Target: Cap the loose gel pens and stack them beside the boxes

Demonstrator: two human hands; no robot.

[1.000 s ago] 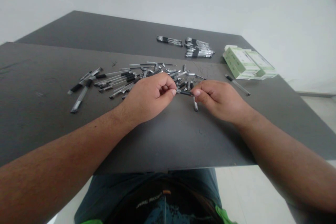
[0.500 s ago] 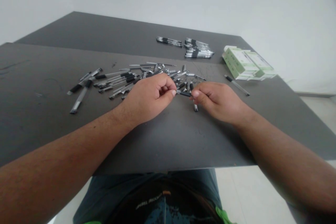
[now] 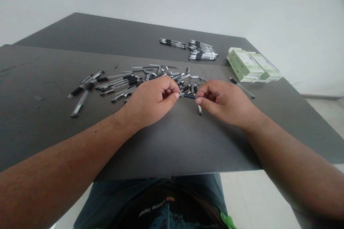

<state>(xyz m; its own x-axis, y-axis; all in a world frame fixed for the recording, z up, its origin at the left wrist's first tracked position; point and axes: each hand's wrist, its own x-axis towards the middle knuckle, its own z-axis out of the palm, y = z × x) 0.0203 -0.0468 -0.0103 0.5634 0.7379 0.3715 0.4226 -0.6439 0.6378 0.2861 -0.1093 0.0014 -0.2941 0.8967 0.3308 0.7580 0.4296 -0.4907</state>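
Between my two hands, low over the table, lies a pen [image 3: 188,96] with a black grip, held roughly level. My left hand [image 3: 157,100] is closed in a pinch round its left end, and most of that end is hidden in the fingers. Thumb and fingertips of my right hand [image 3: 221,102] pinch the right end. Just behind both hands spreads a loose heap of pen parts [image 3: 118,82], with clear barrels, black grips, caps and thin refills. A short clear piece with a dark tip [image 3: 200,110] lies close by my right fingertips.
Green and white boxes [image 3: 245,66] stand at the right rear. Bundled pens [image 3: 202,55] lie at the back of the dark table [image 3: 161,150], with a smaller bundle [image 3: 172,43] to their left. One pen [image 3: 242,87] lies near the boxes, and several capped pens [image 3: 83,96] lie at left.
My right thumb and fingers have shifted slightly on the pen's right end, and the hand is a little higher. My left hand keeps almost the same place and pinch.
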